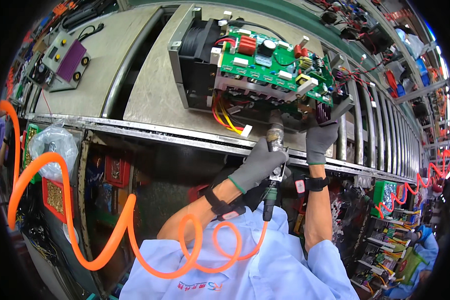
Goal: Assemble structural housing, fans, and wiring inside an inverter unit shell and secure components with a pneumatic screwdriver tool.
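Note:
My left hand (261,166), in a grey glove, is closed round a pneumatic screwdriver (276,137). The tool's front end points under the near side of a circuit-board assembly (280,65); its tip is hidden there. My gloved right hand (320,142) grips the near right corner of that assembly, beside a metal bracket (336,111), with its fingertips partly hidden. The assembly has a green board with white, red and yellow parts, and a black fan (197,42) at its left end. A bundle of red, yellow and black wires with a white connector (246,131) hangs at the front.
An orange coiled air hose (102,257) runs from the left to the screwdriver. A second unit with a purple heatsink (71,61) stands on the left board. Rollers (380,125) extend right. Red screw bins (55,197) sit lower left. Another person's blue sleeve (427,245) shows lower right.

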`<control>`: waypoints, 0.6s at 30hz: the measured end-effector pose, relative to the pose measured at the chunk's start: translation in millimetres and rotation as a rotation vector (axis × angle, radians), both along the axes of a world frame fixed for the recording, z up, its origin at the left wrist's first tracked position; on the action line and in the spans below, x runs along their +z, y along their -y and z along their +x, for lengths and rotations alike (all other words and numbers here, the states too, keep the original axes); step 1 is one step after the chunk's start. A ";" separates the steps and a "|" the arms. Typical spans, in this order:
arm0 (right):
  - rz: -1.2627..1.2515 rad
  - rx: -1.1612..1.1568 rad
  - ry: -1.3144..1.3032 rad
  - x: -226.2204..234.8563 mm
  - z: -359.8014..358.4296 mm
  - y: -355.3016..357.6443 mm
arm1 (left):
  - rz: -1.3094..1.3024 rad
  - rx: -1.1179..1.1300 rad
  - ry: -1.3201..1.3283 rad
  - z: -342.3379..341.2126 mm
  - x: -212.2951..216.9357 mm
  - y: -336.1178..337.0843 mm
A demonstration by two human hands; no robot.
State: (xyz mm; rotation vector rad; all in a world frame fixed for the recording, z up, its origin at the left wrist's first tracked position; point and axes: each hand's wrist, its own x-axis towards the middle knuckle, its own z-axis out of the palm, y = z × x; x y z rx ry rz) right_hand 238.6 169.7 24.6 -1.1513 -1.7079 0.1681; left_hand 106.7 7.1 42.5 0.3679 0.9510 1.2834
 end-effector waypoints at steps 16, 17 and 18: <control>-0.138 0.019 -0.080 7.6 -3.9 6.7 | -0.002 -0.033 -0.020 -2.1 -1.2 -5.3; -0.097 0.016 -0.069 8.1 -5.0 7.0 | -0.005 -0.032 -0.020 -2.4 -1.1 -5.5; -0.125 0.026 -0.084 8.5 -6.2 6.6 | -0.003 -0.036 -0.007 -2.4 -1.2 -6.2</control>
